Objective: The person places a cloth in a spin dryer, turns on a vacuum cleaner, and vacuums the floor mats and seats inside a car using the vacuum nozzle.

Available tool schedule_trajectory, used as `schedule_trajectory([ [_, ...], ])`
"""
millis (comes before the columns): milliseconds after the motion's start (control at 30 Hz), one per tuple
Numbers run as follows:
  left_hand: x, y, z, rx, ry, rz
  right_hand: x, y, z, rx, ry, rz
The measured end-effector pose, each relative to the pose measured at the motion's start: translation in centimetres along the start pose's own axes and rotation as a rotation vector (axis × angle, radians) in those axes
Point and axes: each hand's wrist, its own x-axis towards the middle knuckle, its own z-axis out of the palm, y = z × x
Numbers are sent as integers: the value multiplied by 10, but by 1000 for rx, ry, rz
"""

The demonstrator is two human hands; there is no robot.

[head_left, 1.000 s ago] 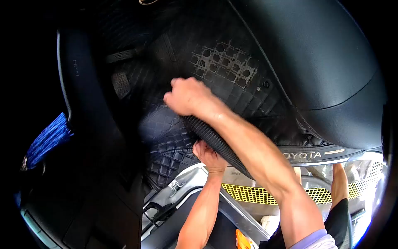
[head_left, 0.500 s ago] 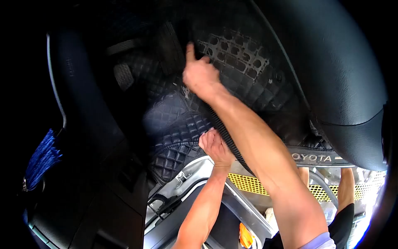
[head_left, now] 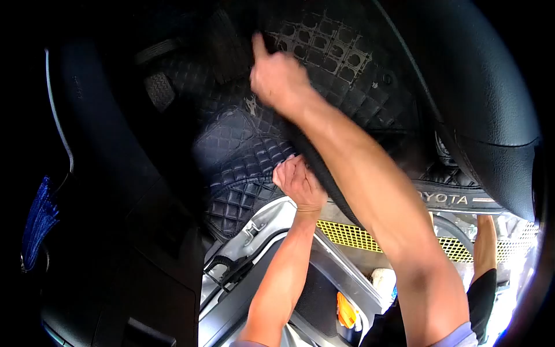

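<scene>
My right hand point(head_left: 280, 84) is closed around the front end of a black ribbed vacuum hose point(head_left: 330, 182), its index finger stretched forward along the dark end. The tip is lost in shadow against the black quilted floor mat point(head_left: 370, 101), near the pedals. From there the hose runs back beneath my right forearm. My left hand point(head_left: 300, 184) has its fingers curled at the edge of the quilted lining point(head_left: 248, 179) by the door sill, close beside the hose. What those fingers grip is hidden.
Pedals point(head_left: 159, 91) sit at the upper left. A black seat side point(head_left: 485, 75) bounds the right, above a sill plate marked TOYOTA point(head_left: 445, 199). The open door point(head_left: 272, 277) lies below. A blue tassel point(head_left: 40, 225) hangs left. Yellow grating point(head_left: 350, 236) and another person's arm point(head_left: 484, 246) show outside.
The view has shifted, so the footwell sits higher in it. My right hand stays on the hose end, a little farther toward the pedals. My left hand keeps its place at the lining edge.
</scene>
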Motion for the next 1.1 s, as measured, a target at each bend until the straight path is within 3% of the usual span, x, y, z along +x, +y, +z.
schedule_trajectory([
  [100,5,-11,9,-30,98,141,-39,-13,65,-256,-198,-70],
  [133,3,15,-5,-954,77,-239,-43,-20,77,-186,-319,-13],
  [167,-20,13,1,-961,46,-261,-53,-28,74,-114,-441,54],
  [233,-46,-44,56,-299,212,5,-47,-38,39,-80,-490,65],
  [267,-69,-87,80,281,-2,-11,-38,-44,17,-123,-543,-24],
  [300,-38,-51,53,177,201,81,-46,-50,-11,20,-400,-87],
  [333,-16,-25,28,85,170,87,-48,-55,-34,45,-216,-218],
  [400,6,-7,13,-15,150,68,-14,-47,-45,81,112,-146],
  [500,10,-3,10,39,128,80,12,23,0,15,141,-111],
  [567,13,0,8,24,170,61,-14,13,6,-111,-19,-39],
  [633,8,0,4,40,82,-21,-37,15,8,-141,-131,-32],
  [667,3,0,2,21,98,-20,-54,13,1,-173,-300,6],
  [700,9,3,5,-3,157,-15,-60,7,-13,-223,-450,16],
  [767,16,6,8,-75,290,5,-82,15,-18,-390,-496,-45],
  [800,18,4,5,-57,301,6,-80,7,-33,-426,-459,-78],
  [867,8,-6,2,-72,275,-38,-101,-7,-54,-173,-422,-74],
  [933,6,-1,-1,-8,279,-21,-99,-30,-74,147,-136,-146],
  [1033,8,5,-3,-23,236,-67,-54,-20,-70,-10,233,41],
  [1100,9,3,-3,-8,249,-80,-47,33,-52,-189,113,69],
])
